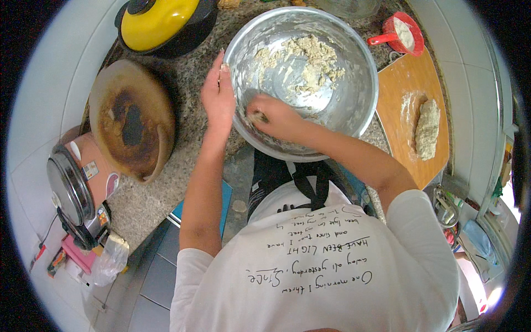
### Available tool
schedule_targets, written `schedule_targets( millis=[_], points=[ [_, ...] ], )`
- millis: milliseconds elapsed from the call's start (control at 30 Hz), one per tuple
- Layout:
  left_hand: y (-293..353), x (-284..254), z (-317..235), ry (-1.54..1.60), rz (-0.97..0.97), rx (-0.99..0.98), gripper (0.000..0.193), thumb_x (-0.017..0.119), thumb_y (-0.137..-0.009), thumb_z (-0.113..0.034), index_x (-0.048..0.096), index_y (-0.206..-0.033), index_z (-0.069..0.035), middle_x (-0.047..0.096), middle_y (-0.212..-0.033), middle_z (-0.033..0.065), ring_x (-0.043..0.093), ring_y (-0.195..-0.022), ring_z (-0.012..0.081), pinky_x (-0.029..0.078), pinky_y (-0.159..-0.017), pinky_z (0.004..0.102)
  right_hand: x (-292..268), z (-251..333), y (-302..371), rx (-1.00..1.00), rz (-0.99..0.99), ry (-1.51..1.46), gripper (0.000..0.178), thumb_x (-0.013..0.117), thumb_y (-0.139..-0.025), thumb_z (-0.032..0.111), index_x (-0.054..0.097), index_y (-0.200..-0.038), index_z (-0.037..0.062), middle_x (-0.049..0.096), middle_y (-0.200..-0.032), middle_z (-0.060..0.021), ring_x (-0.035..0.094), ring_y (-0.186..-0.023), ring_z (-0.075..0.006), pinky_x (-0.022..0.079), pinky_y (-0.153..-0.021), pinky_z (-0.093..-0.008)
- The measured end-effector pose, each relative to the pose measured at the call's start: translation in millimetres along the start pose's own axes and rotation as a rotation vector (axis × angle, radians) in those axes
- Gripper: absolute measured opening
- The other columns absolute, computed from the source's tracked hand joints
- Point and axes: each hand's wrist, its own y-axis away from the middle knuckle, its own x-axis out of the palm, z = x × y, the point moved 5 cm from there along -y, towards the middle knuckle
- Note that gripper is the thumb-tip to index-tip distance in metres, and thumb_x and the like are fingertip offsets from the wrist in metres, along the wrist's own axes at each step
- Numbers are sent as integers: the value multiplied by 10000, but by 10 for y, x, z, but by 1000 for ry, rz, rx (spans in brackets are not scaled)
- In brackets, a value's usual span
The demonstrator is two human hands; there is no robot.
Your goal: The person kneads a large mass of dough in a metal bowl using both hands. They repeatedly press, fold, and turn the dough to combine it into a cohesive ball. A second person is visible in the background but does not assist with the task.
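A large metal bowl [354,119] stands at the counter's front edge, its inner wall smeared with flour and wet dough. Crumbly, shaggy dough [316,60] lies across its bottom and far side. My left hand [218,97] grips the bowl's left rim from outside, dough stuck near the thumb. Inside the bowl, at the near left wall, my right hand [274,117] is curled closed around a bit of dough; its fingertips are partly hidden.
Right of the bowl, a wooden board [399,83] bears a floury dough log [427,130]. Behind it sits a red scoop [406,34] of flour. To the left are a scorched brown pot [133,119], a yellow-lidded black pot [157,25] and a round electric griddle [72,182].
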Motion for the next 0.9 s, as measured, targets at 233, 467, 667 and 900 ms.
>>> schedule_targets(
  millis=[233,467,667,900],
  points=[
    [266,48,-90,-10,-79,-113,382,478,-1001,-114,548,-1357,5,646,-1265,173,625,-1109,196,455,-972,314,-645,-402,-925,257,-855,171,163,664,-788,80,627,-935,20,637,-980,-211,617,-923,-401,500,-823,-461],
    [218,42,67,20,-132,-113,372,483,-1009,-121,553,-1338,36,634,-1286,170,607,-1126,187,444,-992,319,-19,-37,25,-63,66,315,256,673,-724,16,606,-970,37,609,-1061,-144,570,-1044,-356,492,-883,-417],
    [148,-88,97,36,-127,-98,369,482,-1006,-117,557,-1332,38,645,-1266,173,613,-1120,189,451,-985,323,-232,-338,-776,-401,63,705,282,673,-693,69,616,-968,42,605,-1052,-131,572,-1051,-321,502,-885,-409],
    [145,-176,112,0,-211,-28,371,489,-1002,-123,561,-1332,30,646,-1268,175,620,-1131,213,450,-993,327,-203,-275,-816,2,-246,608,147,580,-776,84,625,-906,33,600,-939,-164,582,-968,-357,492,-855,-460]
  ],
)
